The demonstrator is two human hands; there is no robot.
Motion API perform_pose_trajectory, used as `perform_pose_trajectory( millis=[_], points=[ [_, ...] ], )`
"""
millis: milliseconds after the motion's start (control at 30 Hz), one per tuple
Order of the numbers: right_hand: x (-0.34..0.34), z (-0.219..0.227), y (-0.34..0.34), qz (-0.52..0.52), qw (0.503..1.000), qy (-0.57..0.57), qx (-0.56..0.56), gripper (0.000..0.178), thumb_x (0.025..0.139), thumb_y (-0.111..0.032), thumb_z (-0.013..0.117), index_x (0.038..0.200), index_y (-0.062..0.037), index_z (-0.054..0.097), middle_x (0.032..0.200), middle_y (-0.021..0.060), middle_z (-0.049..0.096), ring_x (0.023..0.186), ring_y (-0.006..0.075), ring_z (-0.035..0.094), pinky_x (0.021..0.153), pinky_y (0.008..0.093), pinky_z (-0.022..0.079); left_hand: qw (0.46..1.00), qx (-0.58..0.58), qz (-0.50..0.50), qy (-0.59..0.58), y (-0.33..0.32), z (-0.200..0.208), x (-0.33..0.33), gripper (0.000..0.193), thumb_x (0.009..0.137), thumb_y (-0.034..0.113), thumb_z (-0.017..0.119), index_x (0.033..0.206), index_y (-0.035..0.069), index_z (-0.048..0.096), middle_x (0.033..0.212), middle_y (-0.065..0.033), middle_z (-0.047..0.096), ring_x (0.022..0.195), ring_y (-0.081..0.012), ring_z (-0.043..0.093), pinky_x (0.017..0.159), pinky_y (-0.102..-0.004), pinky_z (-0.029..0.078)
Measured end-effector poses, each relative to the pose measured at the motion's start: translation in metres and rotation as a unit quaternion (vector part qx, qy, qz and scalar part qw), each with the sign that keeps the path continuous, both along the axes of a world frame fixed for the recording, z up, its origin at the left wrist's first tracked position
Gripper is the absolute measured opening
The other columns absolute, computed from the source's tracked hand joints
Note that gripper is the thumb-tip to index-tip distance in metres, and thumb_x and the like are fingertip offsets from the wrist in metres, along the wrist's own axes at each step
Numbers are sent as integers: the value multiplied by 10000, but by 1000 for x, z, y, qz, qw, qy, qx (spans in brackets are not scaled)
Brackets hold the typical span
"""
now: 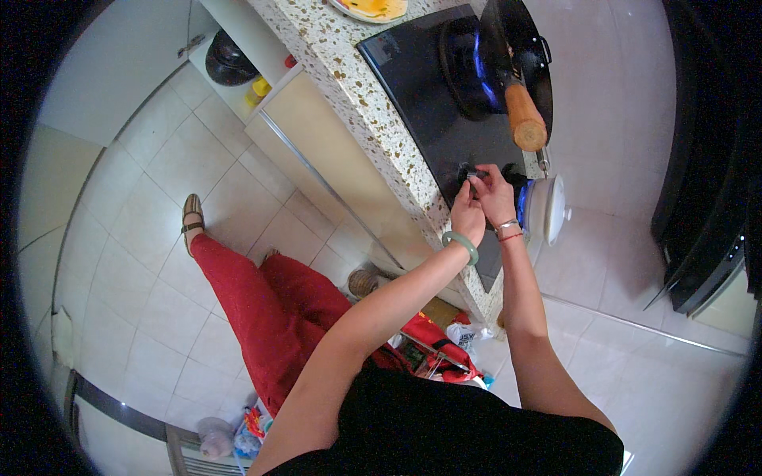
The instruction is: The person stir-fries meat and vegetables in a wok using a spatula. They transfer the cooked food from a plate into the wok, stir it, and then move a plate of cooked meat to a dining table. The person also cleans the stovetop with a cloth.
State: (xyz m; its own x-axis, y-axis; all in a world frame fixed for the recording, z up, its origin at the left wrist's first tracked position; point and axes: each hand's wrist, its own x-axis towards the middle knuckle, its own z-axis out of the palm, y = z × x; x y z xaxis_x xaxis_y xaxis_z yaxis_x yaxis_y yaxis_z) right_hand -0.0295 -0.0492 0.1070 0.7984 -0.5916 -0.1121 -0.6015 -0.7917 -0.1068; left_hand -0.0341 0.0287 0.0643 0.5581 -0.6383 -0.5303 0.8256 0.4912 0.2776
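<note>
Speckled stone surface (373, 119) carries a black glass hob (421, 87) with a blue flame under a dark wok (508, 55), its wooden handle (525, 117) pointing near. Both hands meet at a dark knob (473, 171) on the hob's near edge: left hand (467, 214) and right hand (496, 194), fingers pinched narrow around it. A white pot (548, 208) sits just right.

We have only one view, a fisheye camera on the person's head. It looks steeply down, quite near the hob (432, 95), the floor (159, 238) far below.
</note>
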Motion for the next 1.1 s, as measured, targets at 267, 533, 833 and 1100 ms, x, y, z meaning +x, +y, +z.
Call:
perform_pose_trajectory(
  millis=[267, 533, 833, 1100],
  points=[
    [-1, 1, 3, 25, 999, -13, 27, 271, 812, -110, 635, 1068, -76, 552, 789, 126, 655, 608, 202, 632, 544, 313, 493, 996, 35, -4, -83, -5, -7, -6, 435, 822, -53, 365, 1239, 4, 473, 1136, -123, 552, 1035, -195, 523, 850, -272, 413],
    [1, -3, -5, 64, 998, -13, 5, 291, 799, -114, 648, 1071, -91, 550, 722, 130, 627, 596, 235, 622, 538, 327, 481, 986, 102, 4, -134, -15, -15, -10, 470, 816, -65, 360, 1272, 5, 451, 1188, -126, 531, 1058, -193, 514, 856, -258, 407],
    [12, 11, 26, 112, 987, -38, -109, 307, 829, -188, 624, 1102, -64, 558, 716, 143, 612, 614, 294, 601, 564, 337, 470, 997, -60, 27, 29, -3, -34, 1, 467, 883, -59, 384, 1342, 28, 390, 1325, -83, 440, 1186, -172, 436, 963, -252, 368],
    [102, -3, 130, -173, 787, -341, 485, 344, 929, -185, 509, 1192, 37, 508, 1060, 160, 624, 904, 175, 624, 754, 266, 514, 994, 50, 99, -22, 121, 24, 153, 405, 945, 61, 377, 1334, -50, 341, 1290, -134, 466, 1151, -187, 464, 960, -275, 371]
  ],
)
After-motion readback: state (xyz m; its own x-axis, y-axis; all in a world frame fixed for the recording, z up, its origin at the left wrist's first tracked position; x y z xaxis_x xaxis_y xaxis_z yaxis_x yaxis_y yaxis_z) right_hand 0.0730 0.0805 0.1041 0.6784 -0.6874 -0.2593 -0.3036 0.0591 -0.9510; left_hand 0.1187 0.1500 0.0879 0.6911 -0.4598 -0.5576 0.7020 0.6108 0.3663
